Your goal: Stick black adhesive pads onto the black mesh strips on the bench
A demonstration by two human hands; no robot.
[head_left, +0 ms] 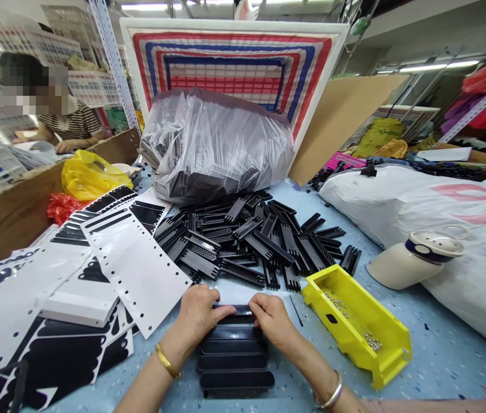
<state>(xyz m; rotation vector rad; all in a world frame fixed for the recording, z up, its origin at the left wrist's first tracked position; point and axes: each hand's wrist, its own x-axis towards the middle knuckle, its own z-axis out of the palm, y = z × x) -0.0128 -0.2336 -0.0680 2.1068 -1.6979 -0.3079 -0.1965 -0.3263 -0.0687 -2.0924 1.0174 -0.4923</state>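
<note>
My left hand [199, 312] and my right hand [272, 316] pinch the two ends of a flat black strip [239, 314] with rounded ends. The strip lies at the top of a column of several similar glossy black pieces [235, 362] lined up on the blue table between my forearms. Beyond my hands spreads a heap of black slotted plastic pieces [243, 241], some with pronged ends. To the left of my left hand, white sheets [140, 267] hold or once held black strip-shaped stickers [65, 358]. The undersides of the pinched strip are hidden.
Right of my hands stands a yellow bin [355, 321] with small metal bits. Further right are a cream bottle [412, 258] and a white sack [432, 201]. A plastic-wrapped bundle [221, 149] and striped crate [234, 34] stand behind. A person [71, 120] sits at far left.
</note>
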